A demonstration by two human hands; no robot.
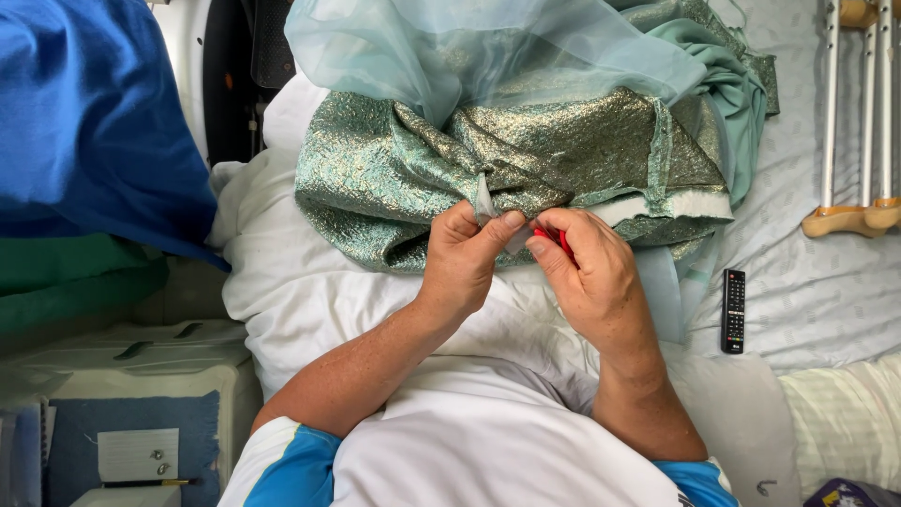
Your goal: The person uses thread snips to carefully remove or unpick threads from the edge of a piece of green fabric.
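Hands pinch the hem of a brocade garment heaped on a bed.

The left hand (462, 258) pinches the brocade (507, 164) edge; the right hand (591, 268) closes on a small red tool (549, 237). The cloth looks soft, limp, fairly weighty, best gripped at its hem; its bulk runs left-right, hem toward the person.

The person wears a short-sleeved top with bright blue sleeves edged in white bands at the cuffs, seen at both upper arms near the bottom of the view. Both forearms are bare from the sleeves down, with no watch or bracelet at the wrists. The left hand (462, 258) and right hand (591, 272) are ungloved, and no rings show on the visible fingers.
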